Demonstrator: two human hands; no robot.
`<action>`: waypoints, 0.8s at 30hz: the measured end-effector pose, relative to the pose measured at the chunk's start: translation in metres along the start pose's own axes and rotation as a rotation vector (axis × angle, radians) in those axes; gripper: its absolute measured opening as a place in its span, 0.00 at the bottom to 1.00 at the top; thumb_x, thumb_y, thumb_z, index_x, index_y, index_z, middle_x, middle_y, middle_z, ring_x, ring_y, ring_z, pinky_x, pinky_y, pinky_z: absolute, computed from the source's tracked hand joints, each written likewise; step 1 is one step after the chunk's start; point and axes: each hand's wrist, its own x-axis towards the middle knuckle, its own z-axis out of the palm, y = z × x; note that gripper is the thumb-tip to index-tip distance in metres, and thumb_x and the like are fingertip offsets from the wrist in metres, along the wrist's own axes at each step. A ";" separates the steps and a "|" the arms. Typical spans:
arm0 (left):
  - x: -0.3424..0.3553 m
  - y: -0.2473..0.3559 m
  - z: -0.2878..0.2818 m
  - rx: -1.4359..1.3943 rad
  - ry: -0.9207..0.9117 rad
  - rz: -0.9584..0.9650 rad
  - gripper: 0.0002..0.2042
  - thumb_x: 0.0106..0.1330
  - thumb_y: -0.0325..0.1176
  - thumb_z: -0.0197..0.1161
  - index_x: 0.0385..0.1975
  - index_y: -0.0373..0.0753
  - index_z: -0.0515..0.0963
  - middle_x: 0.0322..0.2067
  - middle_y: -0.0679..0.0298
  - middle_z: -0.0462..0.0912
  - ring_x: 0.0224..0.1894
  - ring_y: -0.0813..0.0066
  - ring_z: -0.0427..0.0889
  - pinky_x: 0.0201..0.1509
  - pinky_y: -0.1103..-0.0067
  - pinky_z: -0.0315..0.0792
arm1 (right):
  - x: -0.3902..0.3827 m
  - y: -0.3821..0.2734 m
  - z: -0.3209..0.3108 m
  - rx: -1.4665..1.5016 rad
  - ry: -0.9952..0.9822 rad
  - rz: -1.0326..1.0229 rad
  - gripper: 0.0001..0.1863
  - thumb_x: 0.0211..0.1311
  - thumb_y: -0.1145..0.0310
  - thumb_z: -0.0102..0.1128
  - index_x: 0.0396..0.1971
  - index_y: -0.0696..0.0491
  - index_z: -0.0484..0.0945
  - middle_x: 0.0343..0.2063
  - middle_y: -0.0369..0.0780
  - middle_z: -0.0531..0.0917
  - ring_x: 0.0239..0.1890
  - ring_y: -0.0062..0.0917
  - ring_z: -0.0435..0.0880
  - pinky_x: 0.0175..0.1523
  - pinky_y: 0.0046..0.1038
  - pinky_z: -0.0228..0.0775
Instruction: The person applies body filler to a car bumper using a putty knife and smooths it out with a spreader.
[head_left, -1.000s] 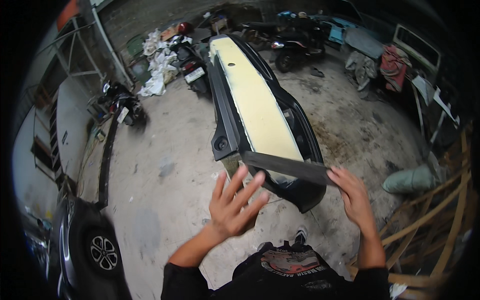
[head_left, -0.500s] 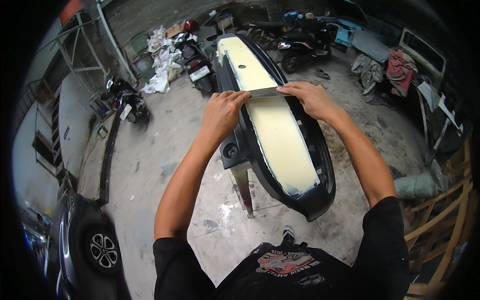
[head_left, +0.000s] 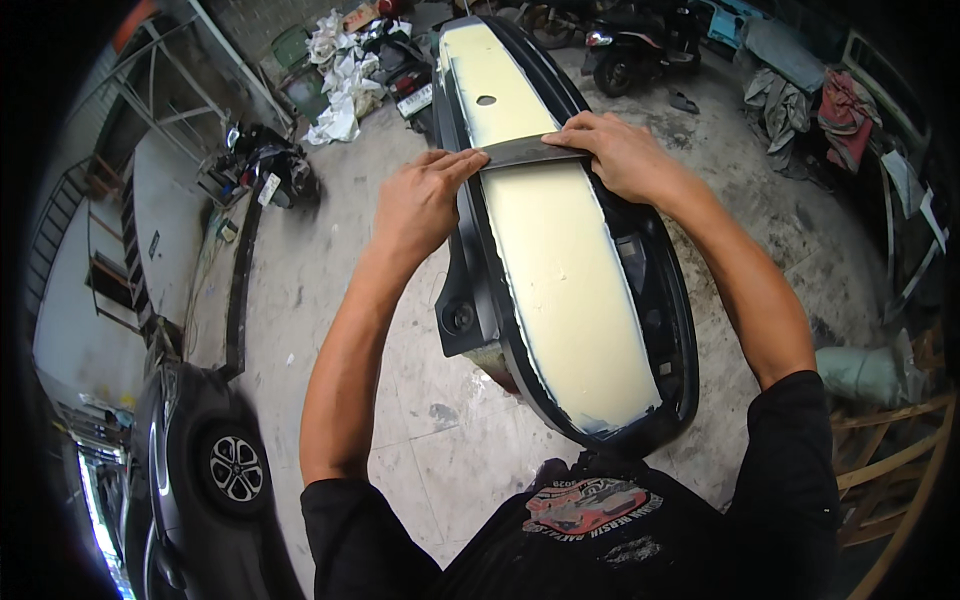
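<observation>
Both hands grip one dark flat strip point(head_left: 530, 152), which spans the cream-coated face point(head_left: 565, 270) of a long black car bumper point(head_left: 475, 260). The left hand point(head_left: 420, 200) pinches the strip's left end, fingers bunched near the face's left edge; the right hand point(head_left: 625, 155) holds the opposite end, its fingers laid over the top. The strip lies crosswise, below a small dark hole point(head_left: 487, 100) in the cream face. The bumper stretches away from the person, its near end close to the black shirt point(head_left: 600, 530), above a stained grey floor point(head_left: 400, 440). A dark car point(head_left: 215, 530) stands at the lower left, and a motorcycle point(head_left: 265, 165) is parked beyond it. Toward the right lies a pale green bundle point(head_left: 860, 375).
</observation>
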 end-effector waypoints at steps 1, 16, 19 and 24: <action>0.000 0.001 -0.003 0.007 -0.015 -0.003 0.25 0.53 0.17 0.53 0.50 0.48 0.80 0.50 0.70 0.83 0.51 0.67 0.82 0.48 0.72 0.78 | -0.001 0.000 0.003 0.010 0.020 -0.003 0.29 0.60 0.80 0.54 0.58 0.34 0.76 0.57 0.30 0.75 0.60 0.26 0.73 0.65 0.35 0.67; -0.042 0.051 -0.028 0.073 -0.052 0.088 0.24 0.51 0.19 0.60 0.50 0.45 0.80 0.53 0.71 0.82 0.51 0.67 0.81 0.46 0.75 0.79 | -0.084 -0.018 -0.005 0.092 0.081 -0.052 0.35 0.53 0.88 0.47 0.58 0.37 0.77 0.60 0.33 0.72 0.63 0.30 0.68 0.60 0.47 0.63; -0.058 0.068 -0.037 0.061 -0.079 0.091 0.23 0.53 0.21 0.58 0.51 0.44 0.80 0.54 0.70 0.81 0.52 0.64 0.80 0.48 0.74 0.78 | -0.108 -0.022 -0.007 0.104 0.082 -0.073 0.35 0.51 0.88 0.48 0.57 0.38 0.78 0.60 0.35 0.72 0.63 0.31 0.68 0.60 0.45 0.63; -0.083 0.092 -0.042 0.047 -0.025 0.094 0.29 0.45 0.16 0.62 0.51 0.46 0.80 0.53 0.71 0.82 0.51 0.63 0.81 0.44 0.76 0.79 | -0.143 -0.034 -0.014 0.110 0.087 -0.089 0.35 0.50 0.87 0.49 0.56 0.39 0.79 0.59 0.37 0.72 0.64 0.33 0.67 0.60 0.45 0.62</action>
